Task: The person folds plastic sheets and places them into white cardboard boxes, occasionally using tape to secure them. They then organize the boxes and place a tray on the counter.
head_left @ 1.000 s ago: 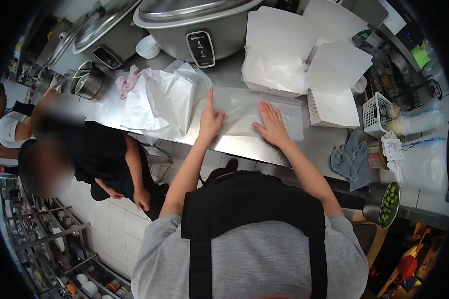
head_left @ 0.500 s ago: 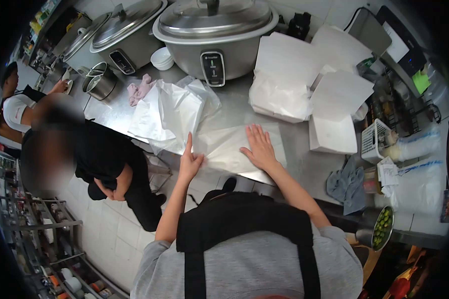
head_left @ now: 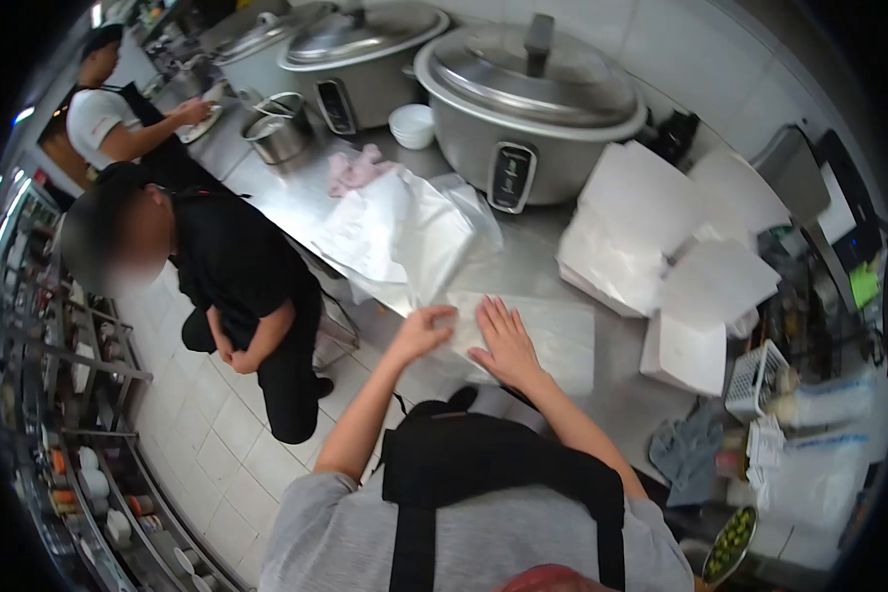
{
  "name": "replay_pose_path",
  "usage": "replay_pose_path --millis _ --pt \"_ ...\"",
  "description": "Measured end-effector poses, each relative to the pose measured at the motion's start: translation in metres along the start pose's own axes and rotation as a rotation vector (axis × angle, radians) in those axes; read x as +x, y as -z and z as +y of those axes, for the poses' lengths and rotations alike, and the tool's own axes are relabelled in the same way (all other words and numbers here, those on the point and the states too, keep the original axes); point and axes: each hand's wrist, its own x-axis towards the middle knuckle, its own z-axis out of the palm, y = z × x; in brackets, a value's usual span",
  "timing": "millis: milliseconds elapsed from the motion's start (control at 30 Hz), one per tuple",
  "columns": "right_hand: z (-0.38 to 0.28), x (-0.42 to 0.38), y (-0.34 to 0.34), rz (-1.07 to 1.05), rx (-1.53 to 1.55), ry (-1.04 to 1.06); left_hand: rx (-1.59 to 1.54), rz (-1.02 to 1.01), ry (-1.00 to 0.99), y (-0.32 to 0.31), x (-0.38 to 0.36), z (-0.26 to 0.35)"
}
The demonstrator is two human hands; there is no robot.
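Note:
A flat, thin plastic bag (head_left: 564, 340) lies along the counter's front edge. My right hand (head_left: 508, 342) rests on it palm down, fingers stretched out. My left hand (head_left: 420, 335) is at the bag's left end, fingers bent toward the right hand and the thumb a little apart from them; I see nothing held between them. Just beyond the left hand is a crumpled heap of white plastic bags (head_left: 390, 227), its lower end reaching down close to my fingers.
Large rice cookers (head_left: 528, 109) line the back, with white bowls (head_left: 411, 125) and a pink cloth (head_left: 357, 170) nearby. Open white cartons (head_left: 627, 222) stand right, above a grey-blue cloth (head_left: 688, 439). One person in black (head_left: 242, 257) sits at left; another (head_left: 118, 123) stands farther back holding a plate.
My left hand has moved closer to my right hand, and its raised index finger is now bent. The right hand stays flat on the bag. The whole view has shifted and turned.

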Motion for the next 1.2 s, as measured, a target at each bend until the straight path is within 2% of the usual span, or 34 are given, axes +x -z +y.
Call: replay_pose_path --millis 33,100,133,200,267,333,433,600,667,700,733,800,867,900,967,1000,1033,1100,1133,1167,1200 --pt "0.002 0.003 -0.004 0.007 0.009 0.021 0.012 0.021 0.0 -0.001 0.002 -0.001" --pt "0.007 -0.006 -0.009 0.001 -0.058 -0.121 0.038 0.069 -0.017 -0.006 -0.001 -0.011" --pt "0.012 -0.012 -0.007 -0.002 -0.055 -0.126 0.038 0.064 -0.012 -0.008 -0.001 -0.016" --pt "0.025 -0.029 0.004 0.021 -0.125 -0.266 0.052 0.176 -0.061 -0.015 -0.001 -0.017" --pt "0.043 -0.05 0.015 0.033 -0.154 -0.344 0.092 0.177 -0.049 -0.014 -0.004 -0.01" --pt "0.062 -0.075 0.023 0.09 -0.2 -0.514 0.13 0.18 -0.035 -0.014 -0.005 -0.007" --pt "0.077 -0.1 0.03 0.143 -0.178 -0.585 0.12 0.19 -0.047 -0.014 -0.005 -0.01" --pt "0.069 -0.097 0.031 0.176 -0.168 -0.572 0.089 0.163 0.029 -0.008 -0.003 -0.014" --pt "0.075 -0.101 0.03 0.21 -0.14 -0.574 0.031 0.161 -0.067 -0.011 -0.003 -0.02" --pt "0.075 -0.106 0.029 0.256 -0.079 -0.543 0.089 0.114 0.029 -0.008 -0.003 -0.018" --pt "0.08 -0.109 0.027 0.312 -0.034 -0.488 0.101 0.182 -0.224 -0.01 -0.004 -0.019" --pt "0.105 -0.111 0.013 0.374 0.144 -0.432 -0.323 -0.019 0.067 -0.008 -0.001 -0.024" --pt "0.101 -0.083 0.026 0.3 0.125 -0.272 0.108 0.024 -0.212 0.002 -0.002 -0.007" --pt "0.087 -0.053 0.041 0.3 0.117 -0.216 0.105 0.078 -0.229 0.008 -0.003 0.004" --pt "0.055 -0.005 0.064 0.158 0.172 -0.035 0.091 -0.069 -0.297 0.006 -0.007 0.028" --pt "0.052 0.016 0.071 0.024 0.344 -0.055 0.097 -0.079 -0.29 0.008 -0.01 0.043" --pt "0.054 0.035 0.08 -0.099 0.527 -0.088 0.155 -0.123 -0.398 0.015 -0.012 0.064" --pt "0.103 0.054 0.065 -0.418 0.729 -0.131 0.194 -0.208 -0.545 0.035 -0.017 0.1" --pt "0.109 0.05 0.07 -0.499 0.8 -0.164 0.224 -0.193 -0.581 0.046 -0.011 0.101" --pt "0.111 0.037 0.08 -0.558 0.884 -0.197 0.189 -0.226 -0.478 0.059 -0.011 0.112" --pt "0.1 0.017 0.093 -0.448 0.942 -0.218 0.202 -0.227 -0.447 0.07 -0.009 0.119"
